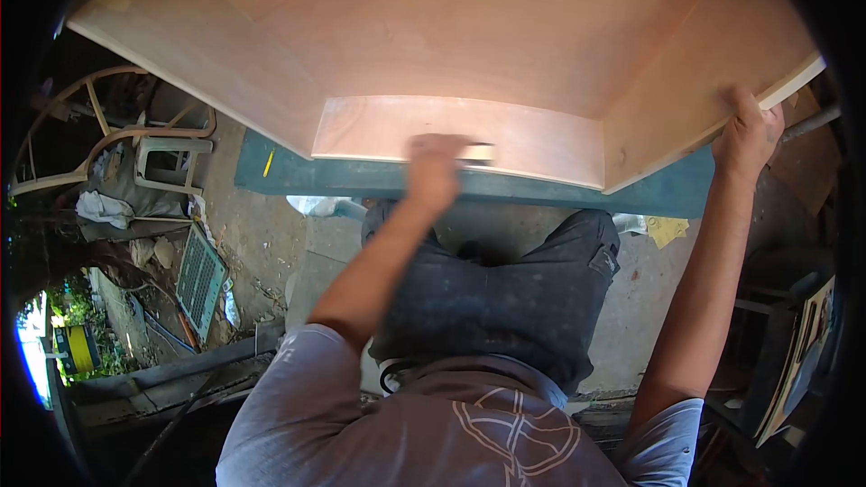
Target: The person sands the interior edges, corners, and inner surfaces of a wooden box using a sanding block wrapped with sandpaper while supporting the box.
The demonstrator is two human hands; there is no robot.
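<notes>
A large open wooden box of pale plywood lies on a blue-green bench, with its open side facing up toward me. Blurred by motion, my left hand is closed around a sanding block, pale with a dark edge, at the near panel of the box. Part of the block is hidden under the fingers. On the right, my right hand grips the top edge of the box's side panel, the thumb on the inner face.
A yellow pencil lies on the bench's left end. Left on the floor are a stool, a curved wooden frame and a green crate-like grid. Boards lean at the lower right. My legs are close to the bench.
</notes>
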